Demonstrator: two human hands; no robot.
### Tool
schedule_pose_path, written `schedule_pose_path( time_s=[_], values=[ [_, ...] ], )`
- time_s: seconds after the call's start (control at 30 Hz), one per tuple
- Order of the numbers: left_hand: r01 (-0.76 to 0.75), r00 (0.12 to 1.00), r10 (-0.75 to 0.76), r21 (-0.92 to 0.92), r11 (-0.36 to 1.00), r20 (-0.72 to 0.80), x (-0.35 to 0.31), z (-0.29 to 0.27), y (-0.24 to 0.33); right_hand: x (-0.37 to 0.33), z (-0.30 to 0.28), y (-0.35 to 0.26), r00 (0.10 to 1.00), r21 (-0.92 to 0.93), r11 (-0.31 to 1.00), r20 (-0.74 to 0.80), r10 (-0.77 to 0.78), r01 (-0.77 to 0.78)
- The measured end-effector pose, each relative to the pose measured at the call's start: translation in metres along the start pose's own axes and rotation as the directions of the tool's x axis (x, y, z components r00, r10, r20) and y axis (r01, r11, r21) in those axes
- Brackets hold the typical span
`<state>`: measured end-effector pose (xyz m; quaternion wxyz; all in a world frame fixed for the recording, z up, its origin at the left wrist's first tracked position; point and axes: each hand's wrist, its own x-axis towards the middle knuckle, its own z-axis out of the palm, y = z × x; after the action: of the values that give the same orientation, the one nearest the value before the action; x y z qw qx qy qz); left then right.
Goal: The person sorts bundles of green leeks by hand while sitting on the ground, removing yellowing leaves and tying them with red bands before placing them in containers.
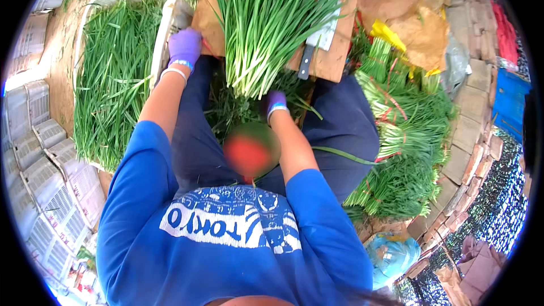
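Observation:
A big bunch of garlic chives (266,34), pale stems toward me, lies across the wooden board (344,34) at my knees. My left hand (185,46), in a purple glove, is closed at the board's left edge, by the rim of the white crate. A thin red strand (211,49) shows beside it; whether the fingers hold it is unclear. Also gloved in purple, my right hand (275,102) is just below the stem ends, its fingers mostly hidden. A knife (317,42) with a black handle and broad blade lies on the board, right of the bunch.
Loose chives fill the white crate (170,0) on the left. Several tied bundles (396,130) are heaped right of my leg, beside a brick edging (462,144). Loose leaves (226,107) lie between my legs, near a blurred red patch (249,153). A blue plastic bag (394,255) sits lower right.

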<state>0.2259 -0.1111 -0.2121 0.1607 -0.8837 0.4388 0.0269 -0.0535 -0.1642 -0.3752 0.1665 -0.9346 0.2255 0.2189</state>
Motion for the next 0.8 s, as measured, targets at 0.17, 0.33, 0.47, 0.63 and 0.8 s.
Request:
schedule_pose_path(
  time_s=[0.17, 0.33, 0.47, 0.63, 0.8],
  values=[
    [-0.016, 0.972, -0.029, -0.19, 0.982, -0.233, 0.019, 0.018, 0.012, -0.013, -0.076, 0.002, 0.52, 0.982, -0.099, 0.169, 0.837, -0.159],
    [-0.042, 0.95, -0.094, -0.42, 0.906, -0.298, 0.027, 0.007, 0.025, -0.046, -0.12, -0.019, 0.557, 0.919, 0.379, -0.257, 0.789, -0.112],
    [-0.019, 0.987, -0.034, -0.325, 0.945, -0.157, 0.033, 0.008, 0.033, -0.025, -0.168, 0.01, 0.562, 0.482, 0.85, -0.652, 0.509, -0.211],
    [0.079, 0.952, -0.182, -0.375, 0.924, -0.247, 0.031, 0.01, 0.047, 0.017, -0.216, 0.038, 0.763, 0.403, 0.762, -0.203, 0.614, -0.506],
    [0.35, 0.936, -0.276, -0.526, 0.775, 0.216, 0.064, 0.004, 0.03, 0.024, -0.219, 0.072, 0.755, 0.432, 0.725, -0.137, 0.641, -0.537]
  ],
)
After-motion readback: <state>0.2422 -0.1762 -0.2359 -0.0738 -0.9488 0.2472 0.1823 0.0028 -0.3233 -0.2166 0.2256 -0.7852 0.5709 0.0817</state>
